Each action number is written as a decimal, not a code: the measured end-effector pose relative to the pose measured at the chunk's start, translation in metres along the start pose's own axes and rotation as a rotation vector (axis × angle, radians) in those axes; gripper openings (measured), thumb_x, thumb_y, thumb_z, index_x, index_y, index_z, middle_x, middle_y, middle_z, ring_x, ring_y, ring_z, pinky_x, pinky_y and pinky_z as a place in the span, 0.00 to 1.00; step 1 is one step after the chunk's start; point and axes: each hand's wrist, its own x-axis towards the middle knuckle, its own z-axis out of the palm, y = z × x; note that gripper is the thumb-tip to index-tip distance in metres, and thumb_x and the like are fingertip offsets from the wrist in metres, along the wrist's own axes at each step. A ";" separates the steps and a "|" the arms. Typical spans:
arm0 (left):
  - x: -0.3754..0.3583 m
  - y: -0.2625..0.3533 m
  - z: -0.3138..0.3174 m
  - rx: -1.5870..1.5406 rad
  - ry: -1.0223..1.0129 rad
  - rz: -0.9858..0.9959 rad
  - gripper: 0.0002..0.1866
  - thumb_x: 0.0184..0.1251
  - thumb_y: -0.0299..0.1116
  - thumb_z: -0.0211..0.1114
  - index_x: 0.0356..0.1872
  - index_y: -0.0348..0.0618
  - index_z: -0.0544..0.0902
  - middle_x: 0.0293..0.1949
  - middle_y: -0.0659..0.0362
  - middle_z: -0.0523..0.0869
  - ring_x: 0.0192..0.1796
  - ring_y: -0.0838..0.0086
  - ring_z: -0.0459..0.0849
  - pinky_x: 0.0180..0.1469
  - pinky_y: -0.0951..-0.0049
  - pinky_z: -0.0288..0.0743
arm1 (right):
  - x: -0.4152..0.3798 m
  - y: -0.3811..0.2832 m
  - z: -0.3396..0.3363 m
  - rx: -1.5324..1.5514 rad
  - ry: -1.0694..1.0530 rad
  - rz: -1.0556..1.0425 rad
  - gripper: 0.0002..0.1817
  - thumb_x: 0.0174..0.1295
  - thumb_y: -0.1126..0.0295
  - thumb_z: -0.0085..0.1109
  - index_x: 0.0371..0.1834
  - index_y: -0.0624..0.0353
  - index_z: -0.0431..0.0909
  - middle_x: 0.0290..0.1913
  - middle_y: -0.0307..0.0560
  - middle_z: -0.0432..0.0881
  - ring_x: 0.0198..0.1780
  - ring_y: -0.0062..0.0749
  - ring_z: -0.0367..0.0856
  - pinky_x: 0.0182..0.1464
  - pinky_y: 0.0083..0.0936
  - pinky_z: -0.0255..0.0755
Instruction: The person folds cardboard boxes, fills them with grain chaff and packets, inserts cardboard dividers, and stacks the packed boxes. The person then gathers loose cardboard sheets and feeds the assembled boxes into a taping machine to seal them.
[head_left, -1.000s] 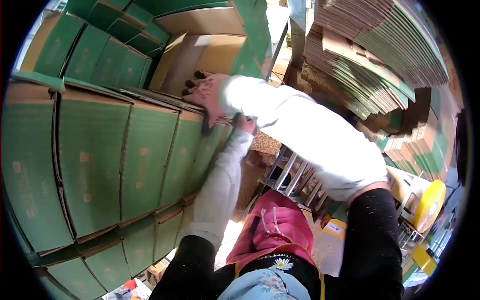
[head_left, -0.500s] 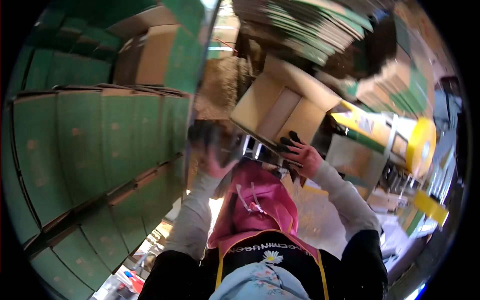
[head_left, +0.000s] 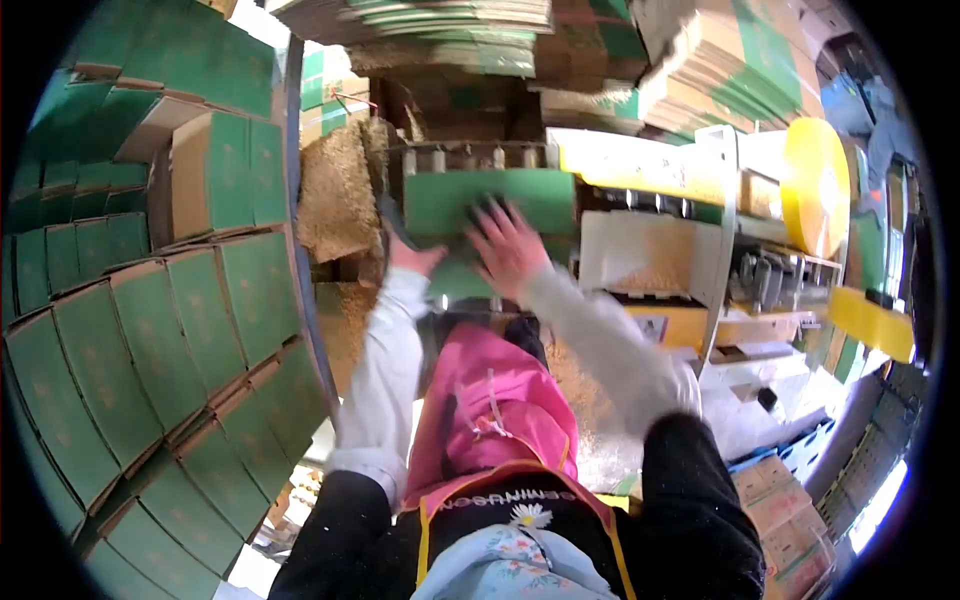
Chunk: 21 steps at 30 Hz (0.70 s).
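A cardboard box point(head_left: 445, 200) with green outer faces lies in front of me on metal rollers point(head_left: 499, 158), its green flaps folded over the top. My right hand point(head_left: 508, 248) is flat over the near part of the box, fingers spread and slightly blurred. At the box's left end is my left hand point(head_left: 408, 250), its dark-covered fingers stretched along the side and its thumb apart, pointing right. Dark coverings show on the fingers of both hands. The inside of the box is hidden.
Stacked green boxes point(head_left: 140, 350) fill the left, behind a metal post point(head_left: 300, 230). Flattened cartons point(head_left: 450, 25) are piled at the back. On the right stand a taping machine frame point(head_left: 725, 240) and large yellow tape rolls point(head_left: 815, 190). Cartons point(head_left: 785, 510) sit lower right.
The box, tilted with its flaps raised before, now lies level with green flaps folded over. My right hand has moved left onto its top; my left hand is at its left end. The view has turned.
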 end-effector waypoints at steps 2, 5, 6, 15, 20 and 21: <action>-0.031 0.014 0.041 0.235 -0.005 0.291 0.44 0.30 0.31 0.72 0.57 0.41 0.62 0.52 0.47 0.70 0.55 0.57 0.69 0.56 0.64 0.64 | -0.053 0.006 0.013 0.058 0.075 0.192 0.31 0.38 0.63 0.59 0.51 0.59 0.67 0.57 0.51 0.64 0.62 0.47 0.56 0.63 0.44 0.48; -0.042 0.006 0.081 0.289 0.149 0.375 0.41 0.38 0.39 0.67 0.58 0.43 0.61 0.57 0.43 0.62 0.61 0.51 0.59 0.61 0.61 0.56 | 0.010 -0.012 -0.054 0.113 0.102 0.132 0.32 0.34 0.67 0.59 0.50 0.61 0.67 0.55 0.54 0.64 0.60 0.50 0.57 0.63 0.47 0.47; -0.033 0.010 0.075 0.328 0.271 0.521 0.39 0.41 0.41 0.66 0.58 0.42 0.61 0.56 0.42 0.64 0.60 0.52 0.60 0.61 0.62 0.56 | 0.069 -0.033 -0.072 0.186 0.073 -0.072 0.33 0.34 0.63 0.61 0.49 0.60 0.67 0.55 0.55 0.64 0.60 0.50 0.58 0.63 0.46 0.47; 0.121 0.014 -0.155 0.186 0.359 0.399 0.21 0.48 0.33 0.65 0.44 0.37 0.72 0.43 0.46 0.77 0.46 0.61 0.76 0.48 0.67 0.69 | 0.402 -0.198 -0.004 -0.510 -0.137 -1.357 0.44 0.42 0.50 0.58 0.62 0.50 0.50 0.61 0.55 0.55 0.63 0.48 0.52 0.64 0.43 0.45; 0.092 -0.006 -0.154 0.409 0.461 0.335 0.22 0.50 0.37 0.62 0.46 0.37 0.71 0.45 0.46 0.75 0.48 0.61 0.74 0.50 0.66 0.66 | 0.344 -0.121 -0.021 0.392 -0.441 -1.132 0.23 0.58 0.57 0.30 0.59 0.39 0.58 0.63 0.63 0.51 0.65 0.57 0.46 0.64 0.51 0.43; 0.077 -0.005 -0.150 0.335 0.443 0.321 0.24 0.49 0.38 0.62 0.47 0.38 0.71 0.45 0.46 0.75 0.48 0.61 0.73 0.50 0.66 0.66 | 0.314 -0.107 -0.056 0.100 -0.376 -1.179 0.22 0.56 0.58 0.36 0.57 0.40 0.60 0.60 0.61 0.56 0.62 0.56 0.52 0.62 0.51 0.48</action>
